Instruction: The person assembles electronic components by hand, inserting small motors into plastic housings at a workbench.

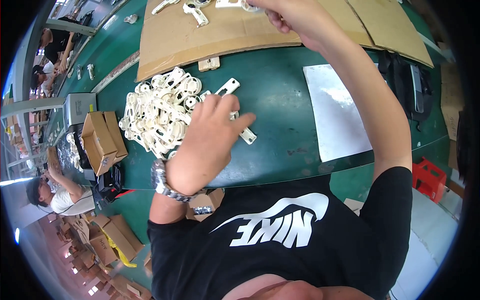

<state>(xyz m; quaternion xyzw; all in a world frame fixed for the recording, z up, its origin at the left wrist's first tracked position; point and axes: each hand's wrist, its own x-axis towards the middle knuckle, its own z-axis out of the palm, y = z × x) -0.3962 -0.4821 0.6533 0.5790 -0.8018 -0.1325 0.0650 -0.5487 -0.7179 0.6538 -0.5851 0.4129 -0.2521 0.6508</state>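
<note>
Far L, I'm seeing an open cardboard box (102,142) sitting just beside the pile of cream plastic parts (157,110); those pcs are lying tangled, round ends over straight arms, so I'm judging one slow lift at a time is suiting them better than a scoop. My left hand (207,137) is hanging palm-down over the pile's R edge, thumb standing well apart from the fingers; the tips are partly hidden, so I can't tell if they're pinching anything. The slotted part (229,86) is lying just past the fingertips & the lower part (248,136) is showing by the thumb, both looking easier to grab than pcs deep in the heap. I'd be pinching one by its long edges & tilting it clear of its neighbours, no dragging. Farther R, on the cardboard sheet (235,32), the flat part (228,3) is sitting by my right hand (287,17), cut off by the top edge; those fingers are bent, but I can't tell whether they're clamped on it. I'd be steadying it w/ light pressure, & keeping the forearm up off the white sheet (332,117) lying below.
</note>
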